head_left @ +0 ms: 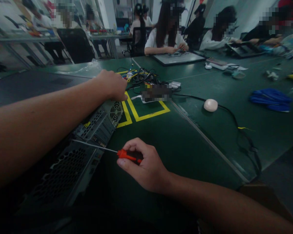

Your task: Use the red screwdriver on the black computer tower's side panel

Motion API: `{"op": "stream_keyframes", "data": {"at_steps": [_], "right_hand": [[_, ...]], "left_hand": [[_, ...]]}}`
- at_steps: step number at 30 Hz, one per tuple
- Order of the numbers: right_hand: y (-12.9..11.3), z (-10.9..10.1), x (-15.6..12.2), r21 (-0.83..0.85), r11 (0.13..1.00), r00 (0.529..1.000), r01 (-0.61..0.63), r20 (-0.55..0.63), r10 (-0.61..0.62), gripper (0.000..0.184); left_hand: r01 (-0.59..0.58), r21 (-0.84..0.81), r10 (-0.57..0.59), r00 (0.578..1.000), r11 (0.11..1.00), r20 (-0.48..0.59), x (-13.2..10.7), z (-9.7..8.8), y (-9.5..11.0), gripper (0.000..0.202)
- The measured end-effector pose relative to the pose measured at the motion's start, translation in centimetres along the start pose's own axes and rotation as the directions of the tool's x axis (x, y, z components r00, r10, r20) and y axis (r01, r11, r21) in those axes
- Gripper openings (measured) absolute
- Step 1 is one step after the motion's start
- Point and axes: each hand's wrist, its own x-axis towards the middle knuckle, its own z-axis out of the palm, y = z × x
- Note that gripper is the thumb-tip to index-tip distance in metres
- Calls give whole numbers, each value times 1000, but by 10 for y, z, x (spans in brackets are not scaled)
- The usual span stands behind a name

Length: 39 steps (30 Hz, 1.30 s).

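A desktop computer case [92, 130] lies at the left, its vented back panel with a round fan grille turned toward the right. Over its far corner bends my left hand [112, 85], fingers curled down against the case; their tips are partly hidden. My right hand [148, 165] is closed around the red and black handle of a screwdriver [123, 153]. The long thin shaft points left, and its tip reaches the back panel near the slot covers. Whether the tip sits in a screw I cannot tell.
Behind the case lie tangled cables [144, 76] and a dark, blurred-out item by yellow tape squares [151, 115]. A white mouse-like object [210, 105], a black cable [230, 115] and blue cloth [271, 99] are on the green table. People sit working across it.
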Motion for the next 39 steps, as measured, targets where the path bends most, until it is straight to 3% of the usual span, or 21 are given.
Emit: {"op": "stream_keyframes", "data": {"at_steps": [6,12,18,23,26,33,39], "right_hand": [[0,0,0,-17,1000,1000,-4,-1,4,25],[-1,0,0,-8,1000,1000,20,-8,-20,24],[-1,0,0,-7,1000,1000,9,-19,-9,24],[-3,-3,0,-29,999,999,44,-28,-45,20],[-2,-3,1,-56,997,997,57,-39,-59,17],[3,0,0,-59,997,999,50,-5,-50,23],[4,2,0,-13,1000,1000,2,-10,-2,34]], "left_hand": [[-33,18,33,999,999,-10,-13,-7,3,69],[-37,62,37,999,997,3,-11,-5,0,75],[18,-68,-17,1000,998,9,-2,0,-1,93],[-18,29,18,1000,999,11,-3,-3,1,79],[-17,-33,17,1000,999,1,0,0,-2,76],[-3,-37,2,999,999,-33,21,16,-9,81],[0,-53,-1,1000,999,-18,6,6,-4,88]]}}
